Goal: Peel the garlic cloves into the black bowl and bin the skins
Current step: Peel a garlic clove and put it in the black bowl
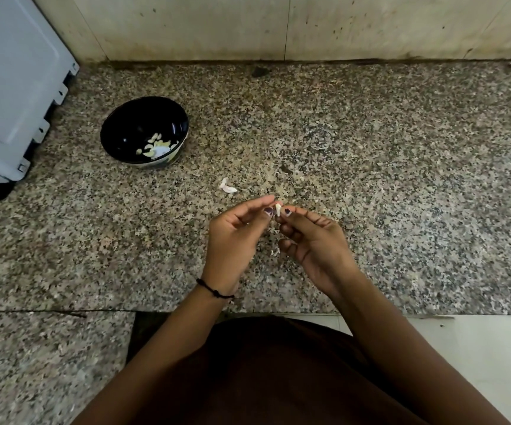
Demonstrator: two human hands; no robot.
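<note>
Above the granite counter (pixel 371 179), my left hand (pixel 236 240) and my right hand (pixel 312 243) meet fingertip to fingertip. Between them they pinch one small pale garlic clove (pixel 278 209), thumbs on either side of it. The black bowl (pixel 144 134) stands to the far left of my hands, with several peeled cloves lying in its bottom. A loose white piece of garlic or skin (pixel 226 186) lies on the counter just beyond my left hand. Small skin flakes (pixel 275 251) sit on the counter below my hands.
A grey-white appliance (pixel 11 87) stands at the far left, close to the bowl. A tiled wall (pixel 278 26) closes off the back of the counter. The counter's front edge (pixel 371 314) runs just below my wrists, with a lower granite slab (pixel 48 363) at left.
</note>
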